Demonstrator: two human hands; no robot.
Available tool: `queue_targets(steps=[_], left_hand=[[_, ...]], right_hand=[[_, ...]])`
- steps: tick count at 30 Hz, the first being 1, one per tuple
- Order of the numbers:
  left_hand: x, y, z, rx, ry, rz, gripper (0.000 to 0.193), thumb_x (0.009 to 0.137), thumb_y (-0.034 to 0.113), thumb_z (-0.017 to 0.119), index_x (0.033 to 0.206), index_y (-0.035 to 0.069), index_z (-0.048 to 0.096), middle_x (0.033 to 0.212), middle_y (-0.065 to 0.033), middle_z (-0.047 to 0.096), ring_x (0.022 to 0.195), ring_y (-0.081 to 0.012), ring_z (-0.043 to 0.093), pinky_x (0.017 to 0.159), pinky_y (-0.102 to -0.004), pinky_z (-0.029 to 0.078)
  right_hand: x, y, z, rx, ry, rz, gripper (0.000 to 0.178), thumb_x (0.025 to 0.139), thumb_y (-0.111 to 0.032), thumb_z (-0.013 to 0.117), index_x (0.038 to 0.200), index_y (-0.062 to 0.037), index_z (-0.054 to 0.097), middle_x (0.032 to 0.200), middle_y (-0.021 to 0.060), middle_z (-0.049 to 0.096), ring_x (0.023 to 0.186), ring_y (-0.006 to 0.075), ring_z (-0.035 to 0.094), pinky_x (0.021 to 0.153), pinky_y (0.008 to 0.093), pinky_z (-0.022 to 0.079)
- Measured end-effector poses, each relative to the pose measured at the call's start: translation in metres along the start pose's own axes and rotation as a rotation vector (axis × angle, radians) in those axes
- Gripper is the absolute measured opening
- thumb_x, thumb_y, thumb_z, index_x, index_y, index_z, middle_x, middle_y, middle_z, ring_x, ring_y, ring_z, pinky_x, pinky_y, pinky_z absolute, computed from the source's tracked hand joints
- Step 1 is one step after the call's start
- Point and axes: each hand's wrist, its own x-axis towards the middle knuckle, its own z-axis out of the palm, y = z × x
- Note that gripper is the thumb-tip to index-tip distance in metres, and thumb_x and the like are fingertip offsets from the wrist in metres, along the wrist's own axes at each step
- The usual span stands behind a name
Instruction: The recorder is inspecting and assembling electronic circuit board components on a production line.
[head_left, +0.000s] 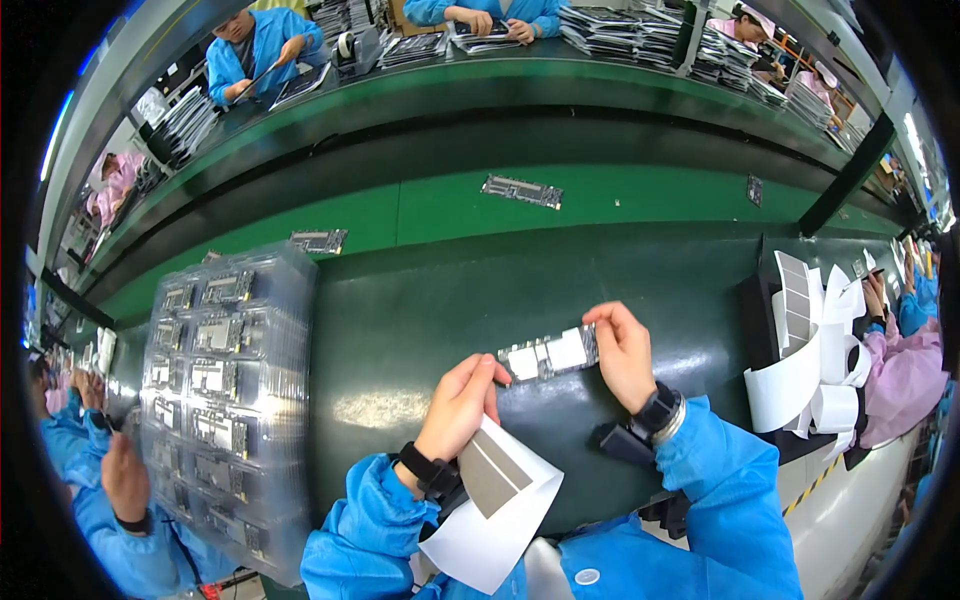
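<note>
A narrow circuit board (pixel 548 356) with white rectangular patches on its face is held up between my two hands, above the dark green table. My left hand (pixel 455 410) is closed, its fingertips pinching the board's left end. Below that same hand hangs a white backing sheet (pixel 525 535) with grey stickers, its top end tucked against the palm. At the board's other end, my right hand (pixel 622 355) grips the edge between thumb and fingers. Both wrists wear dark bands.
Stacked clear plastic trays (pixel 288 400) with boards stand at the left, near a co-worker's hand (pixel 125 480). Several boards lie on a green conveyor belt (pixel 440 210) across the back. At the right, a black bin (pixel 756 330) holds curled white sticker sheets (pixel 790 390). A metal post (pixel 850 175) stands behind.
</note>
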Motion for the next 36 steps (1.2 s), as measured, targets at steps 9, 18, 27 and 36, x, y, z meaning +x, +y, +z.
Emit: queue_targets(steps=[9, 18, 27, 36], left_hand=[[-0.007, -0.004, 0.005, 0.080, 0.078, 0.035, 0.035, 0.100, 0.029, 0.039, 0.086, 0.003, 0.058, 0.053, 0.0004, 0.045, 0.049, -0.0069, 0.043, 0.048, -0.0232, 0.035], [-0.007, -0.014, 0.002, 0.249, 0.148, 0.032, 0.040, 0.099, 0.033, 0.038, 0.085, 0.002, 0.059, 0.059, -0.0045, 0.051, 0.055, -0.0127, 0.049, 0.053, -0.0282, 0.039], [-0.002, -0.018, -0.003, 0.296, 0.070, 0.044, 0.040, 0.100, 0.036, 0.040, 0.085, 0.004, 0.060, 0.058, 0.0023, 0.047, 0.052, -0.0056, 0.044, 0.048, -0.0239, 0.036], [0.000, -0.009, -0.004, 0.306, -0.022, 0.005, 0.035, 0.097, 0.032, 0.048, 0.085, 0.003, 0.061, 0.060, -0.0008, 0.051, 0.056, -0.0078, 0.047, 0.050, -0.0249, 0.037]], right_hand=[[-0.060, -0.080, 0.023, -0.130, -0.449, -0.456, 0.017, 0.075, -0.014, 0.073, 0.088, -0.0051, 0.066, 0.087, 0.0084, 0.061, 0.078, 0.0255, 0.061, 0.068, 0.0351, 0.049], [-0.072, -0.073, 0.038, -0.218, -0.540, -0.371, 0.014, 0.076, -0.013, 0.071, 0.087, -0.0053, 0.066, 0.081, 0.0068, 0.058, 0.074, 0.0250, 0.061, 0.064, 0.0346, 0.051], [-0.058, -0.056, 0.031, 0.181, -0.733, -0.166, 0.009, 0.079, -0.001, 0.068, 0.087, -0.0027, 0.064, 0.086, 0.0058, 0.061, 0.077, 0.0156, 0.060, 0.069, 0.0281, 0.049], [-0.044, -0.028, 0.019, 0.897, -0.713, 0.124, 0.010, 0.088, 0.002, 0.058, 0.098, -0.0007, 0.057, 0.096, 0.0057, 0.060, 0.088, 0.0133, 0.059, 0.081, 0.0278, 0.048]])
